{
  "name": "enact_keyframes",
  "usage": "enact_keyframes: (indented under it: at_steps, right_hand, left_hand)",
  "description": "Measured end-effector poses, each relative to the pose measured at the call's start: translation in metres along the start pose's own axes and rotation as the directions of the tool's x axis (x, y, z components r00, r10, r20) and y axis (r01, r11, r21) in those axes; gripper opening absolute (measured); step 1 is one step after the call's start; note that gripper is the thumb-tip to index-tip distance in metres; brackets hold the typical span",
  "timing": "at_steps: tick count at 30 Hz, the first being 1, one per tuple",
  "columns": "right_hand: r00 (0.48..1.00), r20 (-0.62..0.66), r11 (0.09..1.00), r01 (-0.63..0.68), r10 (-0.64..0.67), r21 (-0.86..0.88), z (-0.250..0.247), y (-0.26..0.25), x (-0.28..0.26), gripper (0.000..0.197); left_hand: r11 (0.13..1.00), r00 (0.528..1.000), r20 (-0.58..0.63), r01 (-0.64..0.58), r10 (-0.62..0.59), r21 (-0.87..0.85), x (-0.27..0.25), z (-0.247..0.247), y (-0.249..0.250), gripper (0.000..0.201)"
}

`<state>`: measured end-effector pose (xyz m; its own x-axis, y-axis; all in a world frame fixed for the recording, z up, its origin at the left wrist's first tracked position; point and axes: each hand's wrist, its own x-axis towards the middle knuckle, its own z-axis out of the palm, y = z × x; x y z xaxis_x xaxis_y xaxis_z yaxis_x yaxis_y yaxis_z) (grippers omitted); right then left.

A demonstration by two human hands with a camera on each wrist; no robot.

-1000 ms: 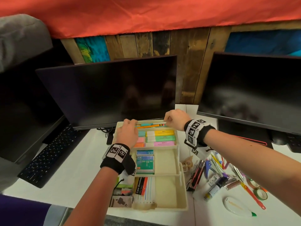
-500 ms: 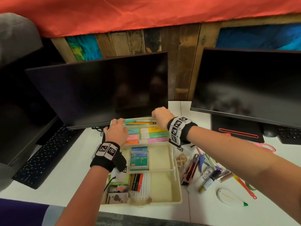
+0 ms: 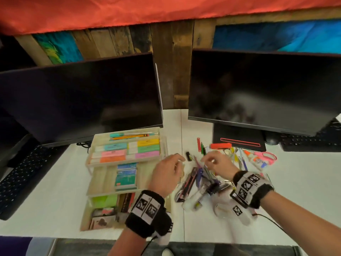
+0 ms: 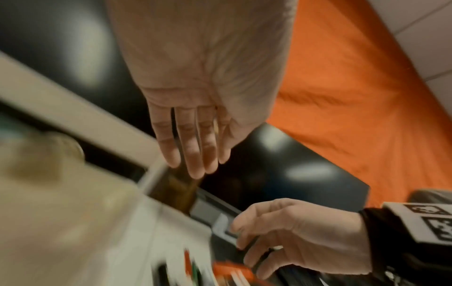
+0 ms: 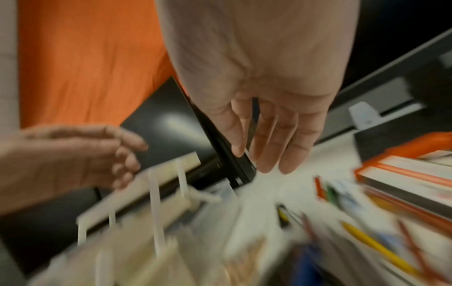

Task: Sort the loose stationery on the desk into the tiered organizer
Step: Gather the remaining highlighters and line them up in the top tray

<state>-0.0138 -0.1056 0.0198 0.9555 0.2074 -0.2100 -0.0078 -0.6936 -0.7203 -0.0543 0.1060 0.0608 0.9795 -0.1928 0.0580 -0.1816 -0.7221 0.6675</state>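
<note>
The cream tiered organizer (image 3: 92,164) stands on the white desk before the left monitor. Its top tier holds pencils (image 3: 132,136) at the back and coloured sticky-note packs (image 3: 127,150). The middle tier holds a teal box (image 3: 126,177), the bottom tier small packets. My left hand (image 3: 168,172) hovers beside the organizer's right edge with loose straight fingers (image 4: 193,154), holding nothing. My right hand (image 3: 215,163) hangs over the pile of loose pens and markers (image 3: 201,182), its fingers (image 5: 266,147) relaxed and empty.
More loose stationery lies further right: an orange marker (image 3: 220,145), glue bottle (image 3: 255,159), pink scissors (image 3: 266,156), a small black item (image 3: 188,156). Two dark monitors (image 3: 258,89) stand behind. Keyboards lie at the far left (image 3: 20,178) and far right (image 3: 310,143).
Both hands have left the organizer's top tier, leaving the pencils there. They moved right and toward me, down over the loose pile, and the head view has swung right.
</note>
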Motion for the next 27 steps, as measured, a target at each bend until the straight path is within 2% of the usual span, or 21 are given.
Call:
enact_keyframes:
  at_steps: [2, 5, 8, 11, 15, 17, 19, 23, 25, 27]
  right_hand:
    - [0.995, 0.1, 0.989, 0.019, -0.004, -0.144, 0.014, 0.03, -0.024, 0.023]
    - [0.951, 0.29, 0.913, 0.212, -0.11, -0.349, 0.044, 0.058, -0.049, 0.043]
    - [0.94, 0.293, 0.826, 0.301, -0.173, -0.477, 0.058, 0.074, -0.064, 0.045]
    - [0.958, 0.212, 0.816, 0.278, -0.194, -0.506, 0.057, 0.088, -0.068, 0.038]
    - [0.955, 0.212, 0.797, 0.292, -0.209, -0.529, 0.046, 0.092, -0.066, 0.041]
    - [0.948, 0.236, 0.787, 0.311, -0.215, -0.532, 0.041, 0.089, -0.066, 0.04]
    - [0.951, 0.214, 0.815, 0.301, -0.222, -0.495, 0.038, 0.086, -0.068, 0.039]
    - [0.96, 0.181, 0.858, 0.275, -0.216, -0.433, 0.032, 0.081, -0.071, 0.04]
    - [0.966, 0.151, 0.884, 0.255, -0.211, -0.393, 0.029, 0.08, -0.071, 0.04]
    - [0.973, 0.134, 0.911, 0.225, -0.189, -0.345, 0.028, 0.077, -0.069, 0.039]
  left_hand:
    - [0.99, 0.996, 0.093, -0.021, 0.008, 0.138, 0.003, 0.036, 0.008, 0.019]
    - [0.96, 0.986, 0.167, -0.025, -0.023, 0.28, 0.008, 0.073, 0.007, 0.024]
    - [0.934, 0.978, 0.17, 0.055, -0.122, 0.354, 0.009, 0.098, -0.007, 0.025]
    - [0.859, 0.934, 0.183, 0.188, -0.306, 0.476, 0.006, 0.11, -0.012, 0.025]
    - [0.769, 0.875, 0.184, 0.273, -0.449, 0.578, 0.005, 0.119, -0.014, 0.052]
    - [0.738, 0.863, 0.171, 0.285, -0.475, 0.612, 0.006, 0.122, -0.015, 0.055]
    - [0.721, 0.854, 0.168, 0.292, -0.493, 0.629, 0.008, 0.124, -0.014, 0.054]
    - [0.734, 0.822, 0.216, 0.312, -0.526, 0.603, 0.007, 0.123, -0.013, 0.056]
    - [0.767, 0.84, 0.208, 0.32, -0.502, 0.557, 0.004, 0.12, -0.013, 0.056]
    - [0.813, 0.886, 0.162, 0.308, -0.435, 0.495, 0.0, 0.113, -0.011, 0.055]
